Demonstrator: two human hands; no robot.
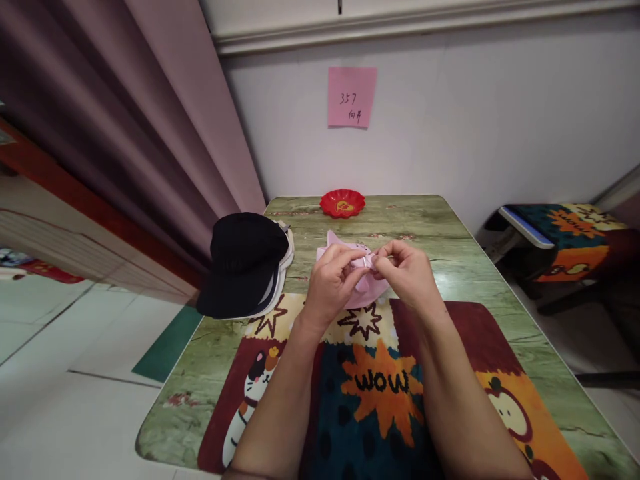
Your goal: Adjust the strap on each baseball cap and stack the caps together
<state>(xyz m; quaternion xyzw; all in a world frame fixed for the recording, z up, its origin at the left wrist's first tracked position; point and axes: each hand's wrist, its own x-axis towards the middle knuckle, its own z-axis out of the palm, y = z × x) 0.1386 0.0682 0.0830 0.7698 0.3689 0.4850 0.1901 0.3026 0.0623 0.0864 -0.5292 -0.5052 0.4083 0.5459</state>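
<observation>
A pale pink cap (pixel 371 291) lies near the middle of the table, at the top edge of the patterned mat, partly covered by my hands. My left hand (pixel 333 277) is closed on the cap's strap, which carries a small shiny buckle (pixel 367 261). From the other side, my right hand (pixel 403 265) pinches the strap's end close to that buckle. Fingertips of both hands nearly meet there, and they hide how the strap runs through the buckle. To the left rests a stack of caps, a black cap (pixel 245 263) on top and a white cap (pixel 286 270) beneath.
Towards the wall, a red scalloped dish (pixel 343 203) stands on the green wood-look table (pixel 415 217). A colourful mat (pixel 330 407) lies under my forearms. At the right is a stool (pixel 575 233) with a similar cover. A pink curtain (pixel 200 100) hangs at the left.
</observation>
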